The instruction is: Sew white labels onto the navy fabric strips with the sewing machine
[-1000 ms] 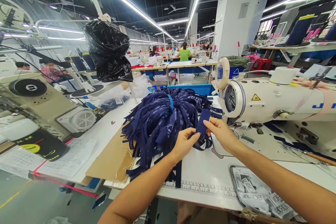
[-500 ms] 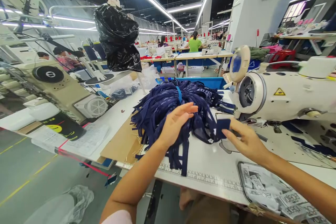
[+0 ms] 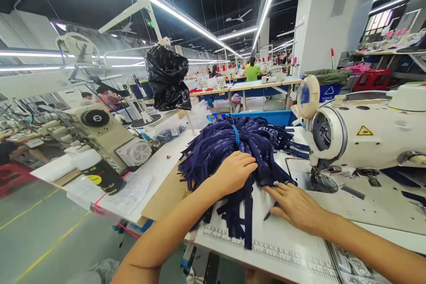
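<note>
A thick bundle of navy fabric straps (image 3: 213,146) lies on the white sewing table, tied with a blue band (image 3: 236,135). My left hand (image 3: 235,171) rests on the front of the bundle, its fingers curled over some straps; the fingertips are partly hidden. Beside it, my right hand (image 3: 296,206) lies low over the tabletop, fingers stretched out and touching the strap ends at the bundle's right side. A small dark strip shows by its thumb. Loose strap ends hang toward a printed ruler (image 3: 266,250) along the table's front.
Close on the right stands a white sewing machine (image 3: 376,128), its needle area (image 3: 321,182) near my right hand. Another machine (image 3: 109,128) is at the left, with a black cylinder (image 3: 103,177) before it. A black plastic bag (image 3: 167,77) hangs behind. Cardboard (image 3: 166,195) lies under the bundle.
My left hand has lowered and curled onto the straps. My right hand, which held up a navy strap end, has come down flat to the table. The view has shifted.
</note>
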